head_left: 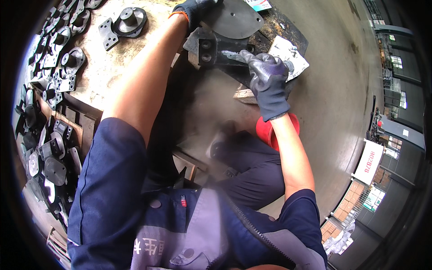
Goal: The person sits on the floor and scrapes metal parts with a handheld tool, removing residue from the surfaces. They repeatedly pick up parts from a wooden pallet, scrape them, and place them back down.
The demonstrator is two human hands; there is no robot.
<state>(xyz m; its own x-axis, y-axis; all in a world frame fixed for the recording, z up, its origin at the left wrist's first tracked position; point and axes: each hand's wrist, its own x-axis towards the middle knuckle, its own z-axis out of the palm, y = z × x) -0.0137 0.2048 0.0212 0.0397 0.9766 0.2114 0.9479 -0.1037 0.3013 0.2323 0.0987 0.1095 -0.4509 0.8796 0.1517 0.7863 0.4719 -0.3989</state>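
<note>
My left hand, in a dark glove with an orange cuff edge, grips the upper left edge of a rounded dark metal plate; its fingertips are partly cut off by the frame. Just below the plate lies a black metal bracket with holes at both ends and a pale grey smear on its face. My gloved right hand reaches the smear with its index finger stretched out and the other fingers bent. Nothing shows in that hand. Beside it lies a white sheet with grey paste on it.
Many dark metal parts crowd the wooden tabletop at the left. Another part with a round boss lies apart from them. More parts are piled lower left. A red bucket stands beneath my right forearm.
</note>
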